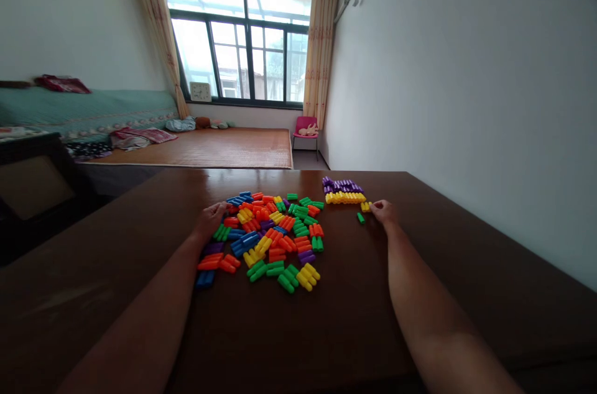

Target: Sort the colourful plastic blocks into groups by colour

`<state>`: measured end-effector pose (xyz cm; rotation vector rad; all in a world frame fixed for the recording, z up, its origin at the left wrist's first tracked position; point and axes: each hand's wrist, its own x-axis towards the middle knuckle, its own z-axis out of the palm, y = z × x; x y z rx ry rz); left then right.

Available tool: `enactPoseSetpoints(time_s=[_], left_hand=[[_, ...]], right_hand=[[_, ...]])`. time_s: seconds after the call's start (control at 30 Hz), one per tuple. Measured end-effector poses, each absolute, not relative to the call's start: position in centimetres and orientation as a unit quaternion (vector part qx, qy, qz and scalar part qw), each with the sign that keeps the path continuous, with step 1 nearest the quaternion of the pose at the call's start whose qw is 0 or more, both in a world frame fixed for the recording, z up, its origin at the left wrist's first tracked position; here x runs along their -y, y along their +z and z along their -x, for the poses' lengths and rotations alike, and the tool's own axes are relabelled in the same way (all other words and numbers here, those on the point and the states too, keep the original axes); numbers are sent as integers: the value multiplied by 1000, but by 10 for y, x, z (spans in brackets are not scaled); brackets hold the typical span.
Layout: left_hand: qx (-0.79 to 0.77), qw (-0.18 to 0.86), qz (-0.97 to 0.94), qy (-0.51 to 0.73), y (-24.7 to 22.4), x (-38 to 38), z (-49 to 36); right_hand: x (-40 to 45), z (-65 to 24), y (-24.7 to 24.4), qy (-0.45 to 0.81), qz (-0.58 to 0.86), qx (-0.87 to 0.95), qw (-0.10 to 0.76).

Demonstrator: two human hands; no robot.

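A spread of red, green, blue, yellow and purple plastic pieces point(268, 235) lies on the brown table point(345, 319). My left hand point(214, 220) rests at the pile's left edge, fingers drawn together near blue and red pieces; whether it holds one is hidden. To the right, my right hand point(383, 210) pinches a small yellow piece point(365, 207), close to the right end of a yellow row point(345, 197). Behind that row are purple pieces point(342, 186) lined up. A single green piece point(360, 218) lies just left of my right hand, apart from the pile.
Beyond the table stands a bed with a brown mat point(242, 145). A pink chair point(306, 127) holds a soft toy by the window. A dark cabinet point(37, 176) is at the left, and a white wall point(457, 71) runs along the right.
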<state>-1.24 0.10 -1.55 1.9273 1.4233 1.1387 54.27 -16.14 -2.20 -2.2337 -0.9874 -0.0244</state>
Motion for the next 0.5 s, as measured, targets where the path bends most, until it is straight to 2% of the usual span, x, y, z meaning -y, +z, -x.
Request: enactPoseSetpoints(time_s=[0.17, 0.5], left_hand=[[-515, 259, -699, 423, -12, 4, 12], [-526, 274, -668, 449, 0, 21, 2]], right_hand=[[162, -529, -18, -21, 868, 397, 298], [164, -527, -15, -23, 874, 388, 290]])
